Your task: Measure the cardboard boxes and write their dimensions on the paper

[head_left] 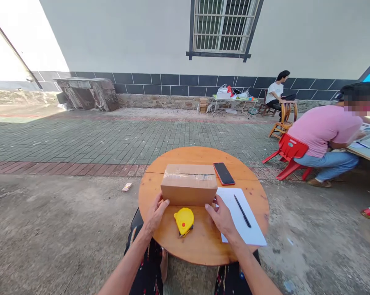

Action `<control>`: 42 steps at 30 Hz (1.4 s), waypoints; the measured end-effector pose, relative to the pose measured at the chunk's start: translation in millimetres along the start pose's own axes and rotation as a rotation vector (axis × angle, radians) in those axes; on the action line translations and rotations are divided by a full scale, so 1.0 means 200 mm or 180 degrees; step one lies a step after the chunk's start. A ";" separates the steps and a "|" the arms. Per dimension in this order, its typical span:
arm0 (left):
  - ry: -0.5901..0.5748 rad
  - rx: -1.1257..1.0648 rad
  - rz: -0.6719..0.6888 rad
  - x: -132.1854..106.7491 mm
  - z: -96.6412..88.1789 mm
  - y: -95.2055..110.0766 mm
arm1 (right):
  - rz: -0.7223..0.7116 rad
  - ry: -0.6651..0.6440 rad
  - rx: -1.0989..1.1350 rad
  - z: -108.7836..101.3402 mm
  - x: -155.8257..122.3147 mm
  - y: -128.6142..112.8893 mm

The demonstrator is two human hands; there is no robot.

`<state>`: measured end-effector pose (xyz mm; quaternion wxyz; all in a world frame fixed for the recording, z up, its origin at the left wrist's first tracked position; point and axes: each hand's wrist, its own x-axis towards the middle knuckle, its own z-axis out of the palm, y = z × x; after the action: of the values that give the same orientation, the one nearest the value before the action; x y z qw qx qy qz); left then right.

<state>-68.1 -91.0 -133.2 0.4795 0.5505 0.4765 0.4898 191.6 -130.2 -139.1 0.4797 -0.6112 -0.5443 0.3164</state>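
Note:
A brown cardboard box (pixel 188 192) with tape along its top stands on the round wooden table (pixel 200 252). At its lower left corner, my left hand (pixel 156 213) grips it with the thumb on the front face. My right hand (pixel 221 215) holds the lower right corner in the same way, its wrist over the paper. Some fingers of both hands are hidden by the box. Between my hands lies a yellow tape measure (pixel 184 221). White paper (pixel 234 213) with a black pen (pixel 242 211) on it is to the right.
A phone (pixel 224 173) lies behind the paper. On the right, a person in a pink shirt (pixel 326 127) sits on a red chair (pixel 291 151) at another table. Farther back, someone in white (pixel 275 92) sits near a cluttered table (pixel 234 98).

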 end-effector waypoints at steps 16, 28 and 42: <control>0.0537 0.1082 -0.0180 -0.31 0.10 -0.11 | -0.0001 -0.0150 -0.0756 0.18 -0.28 -0.04; 0.0194 -0.0014 -0.0375 -0.40 0.17 0.03 | 0.1113 -0.0599 0.1575 0.26 -0.38 -0.21; -0.0634 -0.1570 -0.0608 -0.63 0.28 0.19 | 0.0717 -0.0514 0.1496 0.02 -0.63 -0.28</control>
<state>-18.3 -222.6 -108.9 0.6875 0.4152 0.3432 0.4870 141.7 -255.4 -104.7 0.5252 -0.5126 -0.4209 0.5332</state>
